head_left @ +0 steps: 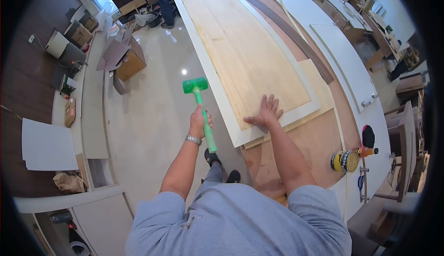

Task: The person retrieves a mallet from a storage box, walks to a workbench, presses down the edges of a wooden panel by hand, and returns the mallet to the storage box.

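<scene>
The left hand (198,121), wrapped round a mallet (189,86) beside the panel (259,66), could with a stray swing bruise the right hand (267,115) (fingers spread) on the panel.

Right side's got a yellow and black can (344,161) sitting just beside an orange bottle (367,152), with a black pouch (368,136) near them and some blue-handled scissors (360,182) a bit closer to the camera, plus a white door (342,59) with a metal handle (369,100) farther up. Over on the left there's a brown box (132,61) with its flaps open on the shiny floor (159,103), then some white sheets (48,145) with a crumpled paper bag (69,182) near their bottom corner. Up top, someone in dark trousers (163,1) is standing near a bunch of clutter.
</scene>
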The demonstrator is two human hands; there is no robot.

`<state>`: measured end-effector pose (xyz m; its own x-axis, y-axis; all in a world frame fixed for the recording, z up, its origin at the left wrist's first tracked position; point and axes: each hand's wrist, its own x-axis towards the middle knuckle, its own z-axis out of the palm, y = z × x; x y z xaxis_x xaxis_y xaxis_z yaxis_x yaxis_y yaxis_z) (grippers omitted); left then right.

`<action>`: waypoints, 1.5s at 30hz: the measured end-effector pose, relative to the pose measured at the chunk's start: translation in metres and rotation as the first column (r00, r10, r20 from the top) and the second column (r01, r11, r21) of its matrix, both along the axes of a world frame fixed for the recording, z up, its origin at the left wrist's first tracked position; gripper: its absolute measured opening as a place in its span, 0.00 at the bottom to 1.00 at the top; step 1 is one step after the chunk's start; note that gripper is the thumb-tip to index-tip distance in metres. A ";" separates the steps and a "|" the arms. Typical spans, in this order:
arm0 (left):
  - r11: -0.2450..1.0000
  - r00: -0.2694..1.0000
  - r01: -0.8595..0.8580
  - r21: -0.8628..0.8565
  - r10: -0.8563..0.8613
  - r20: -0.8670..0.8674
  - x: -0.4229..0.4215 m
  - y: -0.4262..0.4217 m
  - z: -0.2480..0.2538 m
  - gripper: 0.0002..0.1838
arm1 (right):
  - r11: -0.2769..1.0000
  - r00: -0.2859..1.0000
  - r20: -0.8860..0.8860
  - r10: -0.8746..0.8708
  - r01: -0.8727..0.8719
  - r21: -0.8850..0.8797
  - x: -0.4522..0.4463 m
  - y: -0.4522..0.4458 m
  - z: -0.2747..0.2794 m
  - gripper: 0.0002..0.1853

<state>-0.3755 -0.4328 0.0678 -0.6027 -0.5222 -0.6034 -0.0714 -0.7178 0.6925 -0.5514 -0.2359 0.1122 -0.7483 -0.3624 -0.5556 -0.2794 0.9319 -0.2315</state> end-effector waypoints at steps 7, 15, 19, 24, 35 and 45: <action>0.999 1.000 -0.026 -0.043 0.026 0.001 -0.013 -0.011 0.007 0.24 | 1.000 1.000 -0.017 0.002 -0.002 -0.010 -0.004 0.000 -0.011 0.80; 0.998 0.997 0.066 -0.011 -0.066 0.029 -0.004 -0.017 -0.002 0.24 | 0.999 1.000 -0.013 0.001 -0.002 -0.032 -0.004 0.001 -0.011 0.80; 0.998 0.997 -0.056 0.032 0.057 -0.058 0.001 -0.007 -0.006 0.24 | 0.999 0.999 -0.037 0.001 -0.003 -0.047 -0.004 0.005 -0.016 0.80; 0.999 0.999 0.043 -0.004 -0.043 -0.010 0.008 0.008 0.000 0.25 | 1.000 0.999 -0.032 0.011 -0.011 -0.018 -0.004 0.002 -0.009 0.79; 0.999 0.999 0.041 -0.020 -0.040 0.028 0.027 0.003 -0.005 0.24 | 0.997 1.000 -0.007 0.007 -0.007 -0.072 0.000 0.008 0.001 0.75; 1.000 1.000 0.022 -0.001 -0.022 0.013 0.018 0.000 -0.002 0.24 | 0.998 1.000 -0.015 -0.001 0.000 -0.060 -0.001 0.007 0.004 0.75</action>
<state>-0.3578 -0.4325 0.0659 -0.6062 -0.5098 -0.6104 -0.0962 -0.7149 0.6926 -0.5520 -0.2290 0.1157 -0.7568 -0.3946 -0.5212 -0.2831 0.9165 -0.2827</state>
